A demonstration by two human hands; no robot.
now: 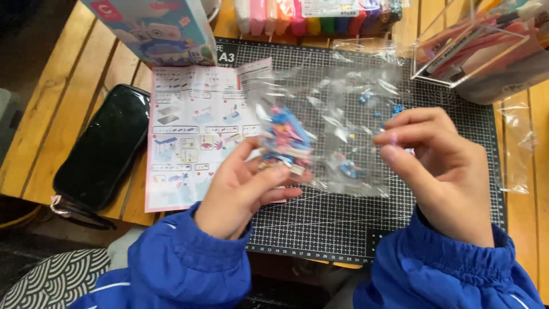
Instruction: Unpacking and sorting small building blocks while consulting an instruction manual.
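Left hand (243, 191) gripping a clear bag (284, 140) of pink and blue bricks, right hand (440, 166) pinching its other edge, both over the cutting mat (320, 223). One instruction sheet (194, 126) left, one black case (103, 149) near table (51, 103) edge. Pretty cramped up top.

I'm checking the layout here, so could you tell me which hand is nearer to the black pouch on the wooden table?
Left. The left hand is to the right of the black pouch, across the instruction sheet; the right hand is farther right, over the cutting mat.

Both hands (246, 186) (440, 171) on brick bag (286, 140)
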